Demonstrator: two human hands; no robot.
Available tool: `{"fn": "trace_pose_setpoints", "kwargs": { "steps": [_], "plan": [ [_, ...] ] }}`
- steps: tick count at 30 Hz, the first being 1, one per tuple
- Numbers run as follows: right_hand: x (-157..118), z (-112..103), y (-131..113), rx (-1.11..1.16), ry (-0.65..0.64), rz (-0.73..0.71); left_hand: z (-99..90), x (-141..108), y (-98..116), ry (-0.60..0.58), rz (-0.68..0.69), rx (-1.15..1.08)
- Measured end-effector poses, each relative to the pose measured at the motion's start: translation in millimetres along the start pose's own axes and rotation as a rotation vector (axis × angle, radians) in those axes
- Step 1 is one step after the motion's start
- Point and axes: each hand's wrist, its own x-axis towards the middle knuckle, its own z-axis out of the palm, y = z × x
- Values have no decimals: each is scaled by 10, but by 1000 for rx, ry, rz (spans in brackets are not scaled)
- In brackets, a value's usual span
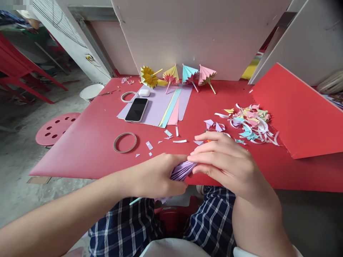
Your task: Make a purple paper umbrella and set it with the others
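Note:
A bundle of purple pleated paper (183,171) is held in front of my body, over the table's near edge. My left hand (158,176) is closed around it, with thumb and fingers wrapped over its sides. At its right end, the fingers of my right hand (225,159) pinch the tip of the folds. Part of the bundle is hidden behind the fingers. Below my left wrist pokes out a thin light-blue stick (135,201); what it joins is hidden. Small purple paper scraps (214,125) lie just beyond my right hand.
Several small paper umbrellas (190,75) stand along the back of the red table (80,142). Coloured paper sheets (158,107), a phone (136,110), an earbud case (144,92) and tape rolls (125,142) lie at left. A scrap pile (254,121) adjoins a red board (302,114).

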Motion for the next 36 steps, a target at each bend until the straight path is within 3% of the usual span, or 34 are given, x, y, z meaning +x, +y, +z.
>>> {"fn": "trace_pose_setpoints", "kwargs": {
  "steps": [3,5,7,11,13,20,22,28,36],
  "plan": [
    [-3,36,62,46,-52,-5,-60,66,-81,-209,-23,-198],
    [-8,59,100,78,-100,15,-64,107,-129,-240,-23,-220],
    [-11,74,122,97,-137,48,-39,129,-154,-175,-27,-159],
    [-7,74,118,77,-163,112,54,129,-155,65,-13,36],
    [-5,67,110,70,-178,131,103,126,-160,116,-9,52],
    [-7,85,100,154,-253,243,165,149,-232,-11,-6,-200],
    [-1,92,98,184,-230,321,165,158,-252,-35,4,-300],
    [-2,44,120,402,23,548,233,160,-324,-138,78,-834],
    [64,168,31,522,38,582,345,179,-375,-218,343,-1105]
  ]
}}
